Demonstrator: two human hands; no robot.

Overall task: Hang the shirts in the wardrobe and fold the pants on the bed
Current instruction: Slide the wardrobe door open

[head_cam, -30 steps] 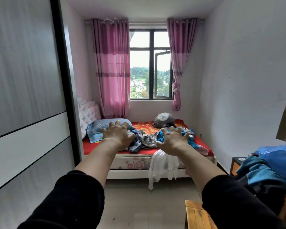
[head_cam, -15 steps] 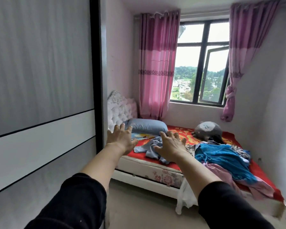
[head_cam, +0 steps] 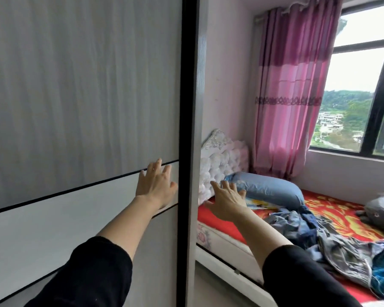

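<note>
The wardrobe's grey sliding door (head_cam: 80,96) fills the left half of the view, shut, with a black edge strip (head_cam: 187,129). My left hand (head_cam: 156,185) is stretched out with spread fingers in front of the door's white band, close to the black strip; whether it touches is unclear. My right hand (head_cam: 226,201) reaches forward with straight fingers, empty, just right of the door's edge. A heap of crumpled clothes (head_cam: 333,242), grey, dark blue and bright blue, lies on the bed (head_cam: 220,222) with the red sheet at right.
A blue pillow (head_cam: 268,189) lies by the tufted white headboard (head_cam: 222,160). Pink curtains (head_cam: 290,96) hang beside the window (head_cam: 359,107). A grey plush toy (head_cam: 381,210) sits at the far right of the bed. A narrow strip of floor (head_cam: 213,291) runs between wardrobe and bed.
The view has swung left and closer to the wardrobe. Both hands moved left; my left hand now lies in front of the door panel, my right hand by the door's edge.
</note>
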